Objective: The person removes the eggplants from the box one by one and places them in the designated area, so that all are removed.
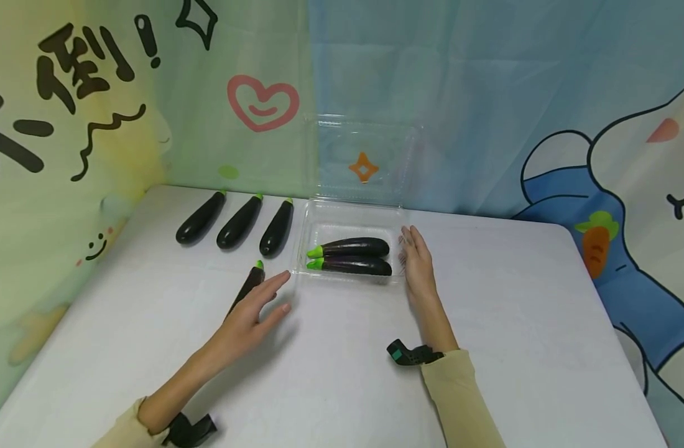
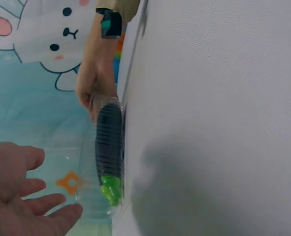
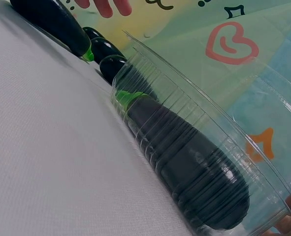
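Head view shows my left hand (image 1: 251,314) with fingers spread and relaxed, holding nothing, hovering over a loose eggplant (image 1: 247,286) on the white table (image 1: 342,373). My right hand (image 1: 417,264) lies flat, fingers straight against the clear tray (image 1: 349,224), which holds two eggplants (image 1: 350,256). Three more eggplants (image 1: 238,221) lie left of it.

Backdrop cloth (image 1: 68,155) — black characters "不倒!" — nothing else legible.

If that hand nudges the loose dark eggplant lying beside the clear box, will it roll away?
Probably. The dark purple eggplant with a green cap is rounded and lies unsupported on the smooth white table, so it may roll. Its glossy skin looks slippery to the left hand.
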A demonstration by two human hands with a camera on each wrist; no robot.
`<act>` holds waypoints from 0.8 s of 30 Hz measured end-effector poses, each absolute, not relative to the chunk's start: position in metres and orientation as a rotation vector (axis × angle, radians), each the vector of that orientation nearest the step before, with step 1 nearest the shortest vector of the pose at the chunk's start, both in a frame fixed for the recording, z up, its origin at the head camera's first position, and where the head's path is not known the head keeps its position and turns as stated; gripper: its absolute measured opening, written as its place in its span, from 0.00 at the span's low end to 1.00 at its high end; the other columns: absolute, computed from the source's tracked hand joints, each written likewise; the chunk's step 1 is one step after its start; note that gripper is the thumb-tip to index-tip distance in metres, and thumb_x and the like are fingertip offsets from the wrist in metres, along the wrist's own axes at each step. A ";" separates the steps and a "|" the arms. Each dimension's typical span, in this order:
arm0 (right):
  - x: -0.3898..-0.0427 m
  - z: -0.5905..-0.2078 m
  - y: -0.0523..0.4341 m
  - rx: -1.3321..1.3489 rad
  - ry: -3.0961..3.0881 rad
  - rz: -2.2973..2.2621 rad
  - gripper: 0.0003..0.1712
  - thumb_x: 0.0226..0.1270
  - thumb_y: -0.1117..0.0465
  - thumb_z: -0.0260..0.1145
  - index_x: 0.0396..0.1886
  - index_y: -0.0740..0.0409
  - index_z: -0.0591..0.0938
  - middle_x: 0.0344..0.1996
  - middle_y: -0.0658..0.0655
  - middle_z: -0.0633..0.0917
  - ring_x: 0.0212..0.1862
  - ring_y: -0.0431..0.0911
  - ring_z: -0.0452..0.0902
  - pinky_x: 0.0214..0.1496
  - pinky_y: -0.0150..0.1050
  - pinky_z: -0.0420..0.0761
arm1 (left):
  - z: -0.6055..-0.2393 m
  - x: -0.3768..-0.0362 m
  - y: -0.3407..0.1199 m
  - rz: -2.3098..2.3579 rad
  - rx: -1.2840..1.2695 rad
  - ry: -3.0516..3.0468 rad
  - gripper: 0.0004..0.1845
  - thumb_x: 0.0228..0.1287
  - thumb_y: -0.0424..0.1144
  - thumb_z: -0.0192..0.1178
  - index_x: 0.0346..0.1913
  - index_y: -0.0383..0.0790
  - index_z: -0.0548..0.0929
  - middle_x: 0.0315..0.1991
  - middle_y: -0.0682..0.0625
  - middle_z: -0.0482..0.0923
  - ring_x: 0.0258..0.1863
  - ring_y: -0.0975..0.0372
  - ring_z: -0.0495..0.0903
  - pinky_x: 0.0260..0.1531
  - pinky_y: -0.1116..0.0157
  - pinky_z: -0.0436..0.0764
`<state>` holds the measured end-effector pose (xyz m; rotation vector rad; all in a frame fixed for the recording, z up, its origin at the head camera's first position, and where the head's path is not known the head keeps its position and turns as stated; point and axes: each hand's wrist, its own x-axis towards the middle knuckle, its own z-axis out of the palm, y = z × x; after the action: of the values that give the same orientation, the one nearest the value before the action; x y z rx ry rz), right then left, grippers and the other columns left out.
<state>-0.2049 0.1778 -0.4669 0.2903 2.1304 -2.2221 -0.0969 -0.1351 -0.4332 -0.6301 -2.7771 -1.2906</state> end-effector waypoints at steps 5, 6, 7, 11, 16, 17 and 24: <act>-0.205 -0.467 0.178 0.307 2.109 -2.242 0.33 0.80 0.58 0.40 0.79 0.55 0.44 0.78 0.49 0.55 0.78 0.43 0.50 0.77 0.41 0.56 | -0.433 -0.100 -0.130 -1.356 -0.735 -2.758 0.30 0.68 0.37 0.60 0.71 0.38 0.65 0.71 0.44 0.66 0.67 0.53 0.71 0.60 0.56 0.76; -0.205 -0.467 0.178 0.309 2.103 -2.248 0.33 0.80 0.58 0.40 0.79 0.55 0.45 0.78 0.50 0.55 0.78 0.43 0.50 0.77 0.41 0.57 | -0.433 -0.101 -0.129 -1.372 -0.746 -2.755 0.31 0.68 0.37 0.60 0.71 0.38 0.65 0.71 0.44 0.66 0.68 0.53 0.70 0.60 0.56 0.76; -0.205 -0.467 0.178 0.310 2.100 -2.250 0.33 0.80 0.58 0.40 0.79 0.55 0.44 0.78 0.50 0.55 0.78 0.43 0.50 0.76 0.42 0.58 | -0.432 -0.102 -0.128 -1.383 -0.757 -2.752 0.31 0.68 0.37 0.60 0.71 0.38 0.65 0.71 0.43 0.66 0.68 0.53 0.69 0.60 0.57 0.76; -0.205 -0.466 0.179 0.305 2.084 -2.269 0.33 0.80 0.59 0.40 0.79 0.55 0.44 0.78 0.50 0.55 0.78 0.43 0.49 0.75 0.43 0.60 | -0.430 -0.105 -0.123 -1.439 -0.786 -2.751 0.31 0.68 0.37 0.60 0.72 0.39 0.64 0.72 0.43 0.65 0.70 0.54 0.67 0.60 0.60 0.76; -0.206 -0.467 0.178 0.302 2.077 -2.277 0.33 0.80 0.59 0.40 0.79 0.55 0.44 0.78 0.51 0.54 0.78 0.44 0.49 0.75 0.44 0.60 | -0.424 -0.108 -0.118 -1.450 -0.809 -2.775 0.32 0.69 0.40 0.58 0.73 0.41 0.63 0.73 0.43 0.63 0.68 0.51 0.70 0.59 0.59 0.76; -0.206 -0.467 0.178 0.300 2.076 -2.279 0.33 0.80 0.59 0.40 0.79 0.55 0.44 0.78 0.51 0.54 0.78 0.44 0.49 0.75 0.44 0.60 | -0.423 -0.109 -0.117 -1.447 -0.811 -2.784 0.32 0.70 0.41 0.58 0.73 0.43 0.62 0.73 0.43 0.62 0.66 0.50 0.72 0.59 0.59 0.76; -0.207 -0.467 0.178 0.309 2.061 -2.286 0.33 0.80 0.60 0.40 0.79 0.55 0.44 0.78 0.51 0.55 0.78 0.44 0.49 0.75 0.44 0.60 | -0.417 -0.118 -0.107 -1.476 -0.883 -2.810 0.31 0.71 0.41 0.57 0.74 0.43 0.61 0.73 0.43 0.61 0.68 0.50 0.70 0.58 0.59 0.77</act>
<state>-0.2065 0.1778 -0.4672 0.3095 2.0614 -2.2859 -0.1177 -0.1074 -0.4171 -0.8832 -2.8105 -1.4755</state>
